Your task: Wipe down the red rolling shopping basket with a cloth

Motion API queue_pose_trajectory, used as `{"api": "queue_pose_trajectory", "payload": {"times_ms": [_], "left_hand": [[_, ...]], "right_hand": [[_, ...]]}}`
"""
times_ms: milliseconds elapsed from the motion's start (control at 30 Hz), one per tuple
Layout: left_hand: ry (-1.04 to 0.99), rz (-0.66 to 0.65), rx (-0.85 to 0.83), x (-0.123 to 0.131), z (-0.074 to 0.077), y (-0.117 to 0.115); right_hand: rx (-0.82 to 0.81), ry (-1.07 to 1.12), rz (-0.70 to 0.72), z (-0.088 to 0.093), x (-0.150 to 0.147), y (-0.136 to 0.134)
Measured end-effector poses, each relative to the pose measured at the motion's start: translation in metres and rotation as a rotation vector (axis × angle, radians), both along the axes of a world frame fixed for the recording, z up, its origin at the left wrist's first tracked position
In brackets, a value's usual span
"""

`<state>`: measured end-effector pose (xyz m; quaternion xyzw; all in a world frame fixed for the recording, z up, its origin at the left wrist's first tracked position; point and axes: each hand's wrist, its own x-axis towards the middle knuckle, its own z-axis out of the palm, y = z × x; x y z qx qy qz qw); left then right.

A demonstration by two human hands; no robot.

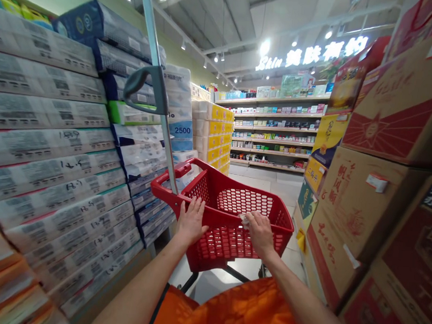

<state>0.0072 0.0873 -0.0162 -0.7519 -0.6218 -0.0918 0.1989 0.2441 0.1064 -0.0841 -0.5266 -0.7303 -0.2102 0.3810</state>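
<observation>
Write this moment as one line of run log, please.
left hand: on red cart; right hand: white wad, at cart rim; left side: stacked packs; right side: stacked boxes

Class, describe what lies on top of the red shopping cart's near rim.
The left hand rests there; the right hand holds a crumpled whitish tissue or cloth against it. The rim beneath both hands is covered.

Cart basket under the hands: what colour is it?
The cart basket is red, with rows of openings through its sides; the head view shows it.
</observation>
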Motion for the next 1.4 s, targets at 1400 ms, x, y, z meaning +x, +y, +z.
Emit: {"api": "queue_pose_trajectory", "payload": {"times_ms": [1400], "left_hand": [[0.023, 0.054, -0.04, 0.028, 0.005, -0.017]], "right_hand": [[0.016, 0.081, -0.188, -0.018, 0.061, -0.004]]}}
